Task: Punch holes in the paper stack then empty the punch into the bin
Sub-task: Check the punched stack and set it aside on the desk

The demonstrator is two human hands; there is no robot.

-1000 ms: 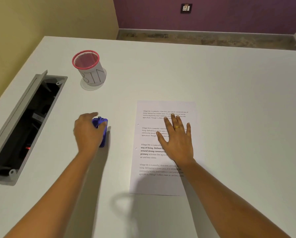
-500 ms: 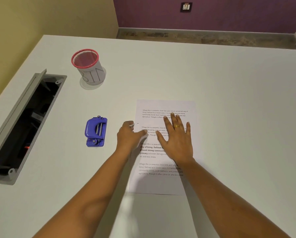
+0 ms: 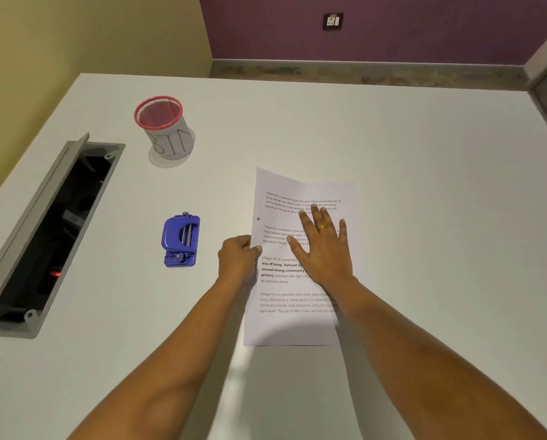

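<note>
A printed paper stack lies on the white table, with a punched hole showing at its left margin. My left hand pinches the stack's left edge and lifts it, so the upper left corner curls off the table. My right hand, wearing a gold ring, presses flat on the middle of the sheets with fingers spread. The blue hole punch sits alone on the table, left of the paper. The bin, a grey cup with a red mesh rim and "BIN" written on it, stands farther back on the left.
An open grey cable hatch is sunk into the table at the left, its lid raised along the left side. The table's far edge meets the floor and a purple wall.
My left hand let go of the punch, crossed right to the paper's left edge, pinched it and raised it. The right hand stayed pressed on the sheets.
</note>
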